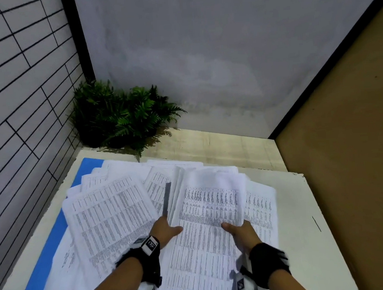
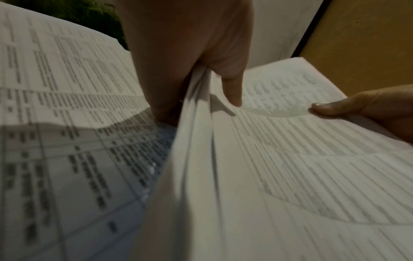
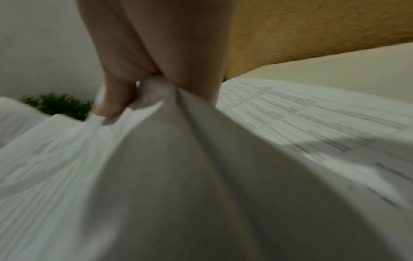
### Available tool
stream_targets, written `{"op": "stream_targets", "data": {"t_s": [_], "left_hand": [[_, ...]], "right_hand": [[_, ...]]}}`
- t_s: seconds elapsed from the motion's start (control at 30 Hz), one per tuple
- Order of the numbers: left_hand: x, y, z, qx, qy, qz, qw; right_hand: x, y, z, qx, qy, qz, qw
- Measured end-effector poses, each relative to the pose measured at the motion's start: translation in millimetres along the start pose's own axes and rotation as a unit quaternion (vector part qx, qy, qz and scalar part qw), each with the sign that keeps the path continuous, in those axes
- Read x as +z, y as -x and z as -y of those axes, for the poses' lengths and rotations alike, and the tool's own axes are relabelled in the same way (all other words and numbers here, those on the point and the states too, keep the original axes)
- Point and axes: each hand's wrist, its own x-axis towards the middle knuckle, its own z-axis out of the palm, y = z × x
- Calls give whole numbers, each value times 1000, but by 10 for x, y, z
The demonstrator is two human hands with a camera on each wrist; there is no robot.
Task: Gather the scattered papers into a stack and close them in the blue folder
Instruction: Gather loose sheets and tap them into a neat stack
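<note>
From the head view, I hold a stack [image 1: 210,213] of printed sheets between both hands above the table [image 1: 313,204]. My left hand [image 1: 164,230] grips its left edge, thumb on top and fingers tucked under. My right hand [image 1: 240,230] grips the right edge the same way, thumb lying on the top page. More papers [image 1: 109,212] lie fanned out to the left and behind, overlapping one another, and one sheet shows under the stack on the right. They rest on the open blue folder [image 1: 51,249], whose left strip and far corner show from under them. A plant [image 1: 121,117] stands at the far left corner of the table, against the wall.

From the left wrist, my left hand [image 2: 190,53] pinches the stack [image 2: 279,159] at its edge; the layered sheet edges run straight from the grip toward the camera, and my thumb [image 2: 232,91] presses on the top page. My right hand [image 2: 366,109] shows at the far side with its thumb flat on the same page. A loose sheet [image 2: 67,123] lies to the left, below.

From the right wrist, the picture is blurred, but my right hand [image 3: 156,53] seems to clamp the stack [image 3: 167,167] between thumb and fingers, the paper bunching at the grip. Another printed sheet [image 3: 312,114] lies on the table to the right.
</note>
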Motion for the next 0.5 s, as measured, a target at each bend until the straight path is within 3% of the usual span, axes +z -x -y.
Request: {"op": "stream_targets", "data": {"t_s": [0.13, 0.3, 0.5], "left_hand": [[16, 106, -131, 37, 102, -7, 994], [65, 240, -268, 4, 106, 13, 994], [-8, 509, -549, 86, 235, 28, 968]], "right_hand": [[-121, 128, 33, -22, -4, 31, 999], [-139, 205, 78, -57, 17, -37, 998], [-355, 359, 326, -116, -35, -85, 989]]}}
